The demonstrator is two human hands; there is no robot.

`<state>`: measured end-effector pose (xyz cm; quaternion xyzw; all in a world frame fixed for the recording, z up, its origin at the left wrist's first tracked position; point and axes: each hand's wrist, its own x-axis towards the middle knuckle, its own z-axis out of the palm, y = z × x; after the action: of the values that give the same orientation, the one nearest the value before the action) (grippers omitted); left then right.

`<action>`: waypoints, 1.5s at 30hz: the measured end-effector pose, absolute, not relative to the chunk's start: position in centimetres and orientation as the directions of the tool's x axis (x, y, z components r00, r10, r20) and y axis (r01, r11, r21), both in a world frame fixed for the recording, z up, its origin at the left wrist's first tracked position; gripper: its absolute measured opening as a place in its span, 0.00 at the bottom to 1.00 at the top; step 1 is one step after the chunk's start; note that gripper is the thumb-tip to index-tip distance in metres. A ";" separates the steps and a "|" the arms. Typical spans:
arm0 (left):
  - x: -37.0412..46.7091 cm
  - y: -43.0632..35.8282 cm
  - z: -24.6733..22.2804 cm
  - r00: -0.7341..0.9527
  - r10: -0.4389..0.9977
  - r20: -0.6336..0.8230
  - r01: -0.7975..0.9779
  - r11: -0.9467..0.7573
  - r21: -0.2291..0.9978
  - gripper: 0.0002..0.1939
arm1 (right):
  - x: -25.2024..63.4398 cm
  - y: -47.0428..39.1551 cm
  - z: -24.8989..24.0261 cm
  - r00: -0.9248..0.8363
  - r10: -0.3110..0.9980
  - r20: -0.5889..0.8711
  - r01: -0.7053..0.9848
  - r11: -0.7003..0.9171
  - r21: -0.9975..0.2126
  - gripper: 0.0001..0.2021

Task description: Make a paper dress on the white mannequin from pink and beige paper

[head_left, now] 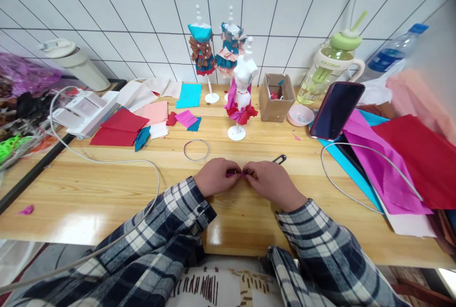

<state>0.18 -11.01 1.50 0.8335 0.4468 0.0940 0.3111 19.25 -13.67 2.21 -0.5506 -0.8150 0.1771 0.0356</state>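
My left hand and my right hand meet over the near middle of the table, fingertips pinched together. Between them is a small piece of magenta fabric, mostly hidden by the fingers. Just behind my right hand pokes out the dark looped end of a metal tool; the rest of it is covered. Beyond my hands stands a white mini dress form wearing a red and magenta ruffled skirt. A thin wire ring lies behind my left hand.
Two dressed forms stand at the wall. Fabric pieces, a power strip and its cable are left. A cardboard box, pink dish, propped phone, drink bottle and fabric stack are right.
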 end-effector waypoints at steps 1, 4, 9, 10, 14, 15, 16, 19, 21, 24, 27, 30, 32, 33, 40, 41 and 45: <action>0.2 -11.0 1.5 0.589 0.799 -0.122 0.683 -0.412 0.604 0.12 | 19.3 -13.7 2.2 -0.388 0.911 -0.139 0.887 0.329 -0.323 0.08; 0.2 -10.9 1.6 0.620 0.780 -0.086 0.655 -0.454 0.603 0.13 | 19.2 -13.7 2.3 -0.375 0.916 -0.144 0.895 0.317 -0.314 0.08; 0.5 -10.9 1.4 0.657 0.754 0.010 0.630 -0.556 0.542 0.10 | 19.1 -13.8 2.4 -0.369 0.922 -0.120 0.891 0.314 -0.327 0.07; 0.5 -10.9 1.4 0.653 0.757 0.017 0.631 -0.556 0.541 0.10 | 19.2 -13.8 2.3 -0.365 0.924 -0.110 0.887 0.309 -0.343 0.06; 0.5 -10.8 1.3 0.569 0.819 0.070 0.638 -0.494 0.591 0.08 | 20.2 -13.5 2.0 -0.363 0.929 -0.070 0.776 0.259 -0.575 0.08; 0.5 -10.8 1.4 0.530 0.844 0.084 0.641 -0.463 0.611 0.07 | 20.6 -13.4 1.8 -0.351 0.934 -0.059 0.717 0.228 -0.659 0.09; 0.5 -10.8 1.4 0.486 0.869 0.097 0.642 -0.430 0.635 0.07 | 21.0 -13.3 1.7 -0.324 0.945 -0.043 0.656 0.191 -0.731 0.10; 0.5 -10.7 1.6 0.376 0.921 0.097 0.606 -0.324 0.726 0.09 | 21.9 -13.0 1.1 -0.188 0.982 0.005 0.554 0.110 -0.825 0.10; 0.5 -10.6 1.7 0.349 0.936 0.053 0.561 -0.254 0.788 0.11 | 21.9 -12.9 0.8 -0.167 0.986 0.014 0.539 0.104 -0.836 0.08; 0.5 -10.8 1.7 0.345 0.938 -0.039 0.518 -0.155 0.841 0.12 | 21.2 -12.9 0.5 -0.202 0.979 -0.002 0.485 0.099 -0.869 0.06; 0.6 -10.9 1.8 0.342 0.937 -0.076 0.511 -0.118 0.852 0.12 | 20.5 -13.0 0.5 -0.158 0.987 -0.009 0.429 0.061 -0.901 0.06; 0.8 -10.9 1.8 0.326 0.943 -0.071 0.523 -0.118 0.844 0.12 | 20.2 -13.1 0.4 -0.096 0.995 0.003 0.412 0.043 -0.910 0.05; 0.8 -10.9 1.7 0.315 0.947 -0.062 0.529 -0.121 0.840 0.12 | 20.1 -13.2 0.4 -0.086 0.996 0.022 0.414 0.055 -0.909 0.04; 0.9 -10.9 1.6 0.312 0.948 -0.055 0.529 -0.126 0.839 0.12 | 20.0 -13.3 0.4 -0.089 0.995 0.035 0.416 0.069 -0.907 0.04; 0.9 -10.9 1.4 0.292 0.955 -0.055 0.537 -0.116 0.836 0.10 | 19.9 -13.6 0.6 -0.047 0.991 0.128 0.412 0.136 -0.901 0.06; 0.9 -10.9 1.4 0.286 0.957 -0.057 0.536 -0.111 0.837 0.10 | 19.9 -13.6 0.6 -0.030 0.992 0.126 0.412 0.128 -0.902 0.07; 1.0 -11.0 1.7 0.281 0.958 -0.055 0.537 -0.109 0.837 0.10 | 19.9 -13.5 0.4 -0.015 0.996 0.093 0.426 0.090 -0.900 0.09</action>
<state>0.99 -11.04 1.65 0.6955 0.5374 0.2662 0.3958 19.86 -13.46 0.36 -0.5745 -0.6185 0.3532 0.4033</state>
